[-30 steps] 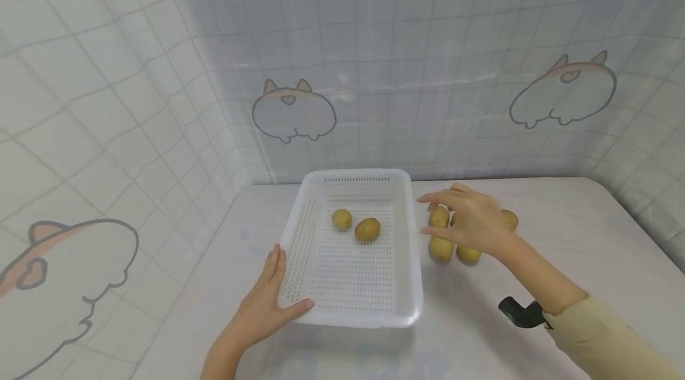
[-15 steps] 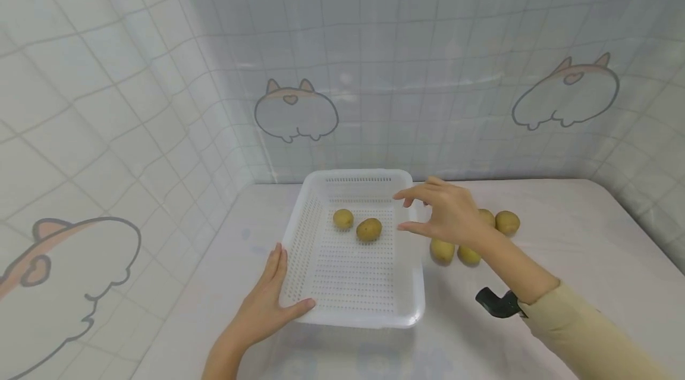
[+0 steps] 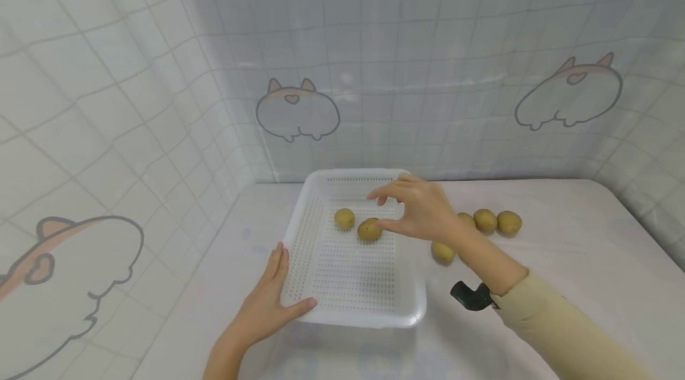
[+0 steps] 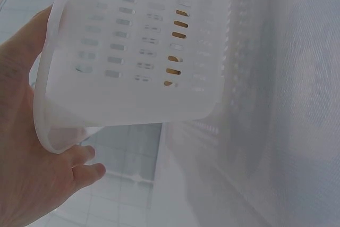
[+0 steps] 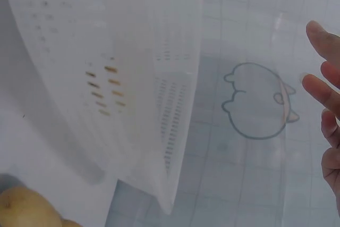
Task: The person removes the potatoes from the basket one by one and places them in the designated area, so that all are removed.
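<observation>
A white perforated plastic basket (image 3: pixel 348 308) stands in the middle of the table in the head view. Two potatoes lie in it: a smaller potato (image 3: pixel 345 219) and a larger potato (image 3: pixel 369 229). My left hand (image 3: pixel 270 294) holds the basket's near left corner, thumb across the front rim, fingers along the left side. Over the basket's right side is my right hand (image 3: pixel 420 207), thumb and fingers spread apart with nothing between them. Its thumb overlaps the larger potato in this view. The right wrist view shows those fingers (image 5: pixel 324 91) beyond the basket rim.
Several potatoes (image 3: pixel 485 221) lie on the white-covered table (image 3: pixel 562 273) right of the basket, some partly hidden by the right forearm. A black curved piece (image 3: pixel 471 295) sits at the right cuff. Tile-patterned sheeting (image 3: pixel 417 100) encloses the table at the back and sides.
My right hand has moved left from above the potatoes on the table to over the basket, its fingers still apart. The left hand and the basket have stayed in place.
</observation>
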The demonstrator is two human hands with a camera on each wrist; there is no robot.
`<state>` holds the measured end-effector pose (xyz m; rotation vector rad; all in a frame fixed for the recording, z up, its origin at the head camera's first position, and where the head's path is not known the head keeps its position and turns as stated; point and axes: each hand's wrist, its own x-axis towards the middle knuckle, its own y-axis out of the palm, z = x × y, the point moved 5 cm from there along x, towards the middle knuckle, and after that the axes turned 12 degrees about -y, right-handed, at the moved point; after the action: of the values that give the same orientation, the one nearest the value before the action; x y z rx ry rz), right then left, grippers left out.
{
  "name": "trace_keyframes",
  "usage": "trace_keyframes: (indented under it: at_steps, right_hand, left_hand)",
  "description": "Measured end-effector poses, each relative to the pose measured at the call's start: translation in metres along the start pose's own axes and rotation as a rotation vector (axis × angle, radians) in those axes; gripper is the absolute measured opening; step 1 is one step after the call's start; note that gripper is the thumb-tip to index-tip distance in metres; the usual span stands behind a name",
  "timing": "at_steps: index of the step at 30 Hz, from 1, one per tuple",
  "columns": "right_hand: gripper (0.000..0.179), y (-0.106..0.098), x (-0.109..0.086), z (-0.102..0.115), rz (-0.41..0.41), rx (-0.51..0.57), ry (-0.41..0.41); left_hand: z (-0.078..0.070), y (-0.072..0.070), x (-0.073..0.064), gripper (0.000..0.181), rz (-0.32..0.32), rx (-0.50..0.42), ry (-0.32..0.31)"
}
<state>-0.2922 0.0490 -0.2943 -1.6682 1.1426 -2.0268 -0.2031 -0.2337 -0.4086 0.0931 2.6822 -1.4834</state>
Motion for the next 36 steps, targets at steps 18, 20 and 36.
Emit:
trace_keyframes:
  at_steps: [18,20,36]
  right_hand:
    - [0.041,0.031,0.029,0.004,0.021,0.089,0.054]
    - [0.040,0.035,0.032,0.004,0.028,0.101,0.058]
    - [0.040,0.068,0.052,0.002,0.143,0.184,0.113]
  left_hand:
    - [-0.001,-0.001,0.000,0.115,-0.003,0.001,-0.001]
    - [-0.002,-0.001,-0.001,0.115,-0.004,0.000,0.003]
    - [-0.001,-0.001,-0.002,0.116,0.015,0.004,-0.013]
